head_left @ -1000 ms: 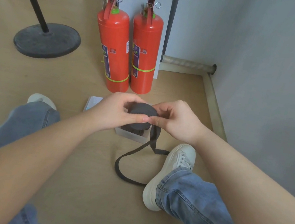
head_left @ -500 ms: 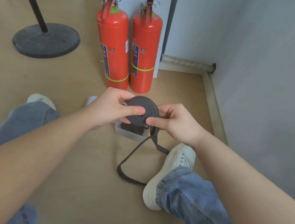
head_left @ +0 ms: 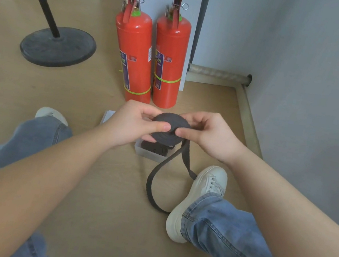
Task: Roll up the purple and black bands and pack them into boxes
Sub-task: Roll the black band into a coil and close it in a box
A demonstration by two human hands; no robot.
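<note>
Black webbing wound into a flat disc: that's the black band, held up off the floor between both hands, directly above the clear plastic box. The left hand has it from one side, thumb laid flat across the face of the coil and fingers curled round behind. The right hand takes the opposite edge, thumb tip on the face almost touching the other thumb, fingers hooked over the far rim. Both hands are closed on the roll, nothing slack.

The rolling step is under way and not finished. A loose tail drops from the coil's lower right edge, loops across the wooden floor and runs up against the white sneaker. By my reading there's a fair stretch left to wind in.

Down in the box sits a dark roll, so one band looks packed already. Its colour I can't call from here, half hidden under the hands. A pale flat piece lies just beside the box, lid or second box, hard to say.

What's next? Probably more turns: one hand pins the centre so the layers don't telescope, the other feeds the tail round under even tension. The tail needs to come free of the shoe without snagging. Let the thumbs lift and that coil may spring loose.
</note>
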